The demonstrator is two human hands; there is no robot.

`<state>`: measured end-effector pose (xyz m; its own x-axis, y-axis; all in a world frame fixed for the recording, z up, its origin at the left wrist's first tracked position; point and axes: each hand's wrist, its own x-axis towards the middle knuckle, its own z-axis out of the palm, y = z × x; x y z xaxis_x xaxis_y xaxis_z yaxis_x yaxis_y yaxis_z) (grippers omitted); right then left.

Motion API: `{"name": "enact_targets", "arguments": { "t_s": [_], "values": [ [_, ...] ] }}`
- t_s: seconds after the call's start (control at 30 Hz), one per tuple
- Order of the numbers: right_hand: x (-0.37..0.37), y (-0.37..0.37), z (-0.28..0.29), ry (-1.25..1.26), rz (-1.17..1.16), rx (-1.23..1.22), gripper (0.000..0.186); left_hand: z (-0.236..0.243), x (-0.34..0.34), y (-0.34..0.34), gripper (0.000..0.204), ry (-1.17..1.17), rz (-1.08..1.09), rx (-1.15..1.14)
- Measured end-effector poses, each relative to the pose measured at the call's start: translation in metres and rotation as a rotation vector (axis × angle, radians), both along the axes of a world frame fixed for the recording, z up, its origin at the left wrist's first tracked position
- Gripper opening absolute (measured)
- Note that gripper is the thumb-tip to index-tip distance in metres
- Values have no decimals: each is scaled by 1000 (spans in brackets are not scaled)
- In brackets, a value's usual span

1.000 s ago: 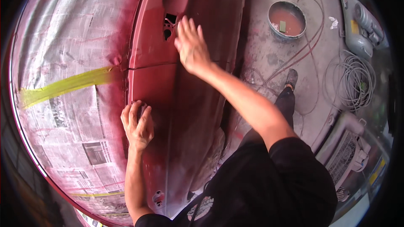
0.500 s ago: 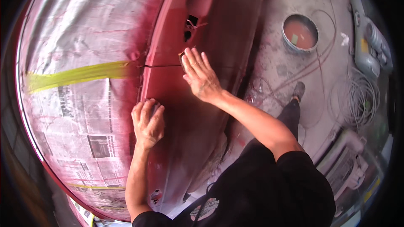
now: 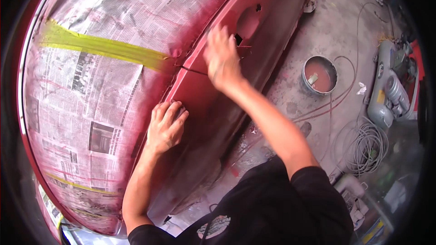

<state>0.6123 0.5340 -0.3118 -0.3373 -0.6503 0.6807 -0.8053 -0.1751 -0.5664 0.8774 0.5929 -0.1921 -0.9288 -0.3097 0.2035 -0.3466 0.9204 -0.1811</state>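
Fingers, left hand (image 3: pixel 166 129): bent on smooth, curved red car panel (image 3: pixel 196 90); grip indeterminate. Right hand (image 3: pixel 223 61): fingers extended, blurred, grip likewise indeterminate. Wrinkled newsprint (image 3: pixel 119 97) alongside.

Right hand (image 3: pixel 223 61) shifted across red panel (image 3: pixel 202 91) toward newspaper (image 3: pixel 116 93); contact uncertain, blurred.

Left grip (image 3: pixel 166 129), fingers (image 3: pixel 175 112) bent, sits near; right grip (image 3: pixel 223 61), motion-blurred, lies farther, its forearm (image 3: pixel 268 113) slanting rightward.
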Motion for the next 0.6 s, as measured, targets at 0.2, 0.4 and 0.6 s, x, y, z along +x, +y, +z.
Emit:
{"name": "enact_targets", "arguments": {
  "t_s": [0.2,0.4,0.6],
  "values": [
    [-19,14,-2,292,12,75,59,6,5,3,51,6,10,19],
    [14,32,1,380,74,84,58,3,5,-2,48,-13,9,15],
    [-80,-4,28,491,88,95,54,5,6,3,45,-13,26,-13]
  ]
}}
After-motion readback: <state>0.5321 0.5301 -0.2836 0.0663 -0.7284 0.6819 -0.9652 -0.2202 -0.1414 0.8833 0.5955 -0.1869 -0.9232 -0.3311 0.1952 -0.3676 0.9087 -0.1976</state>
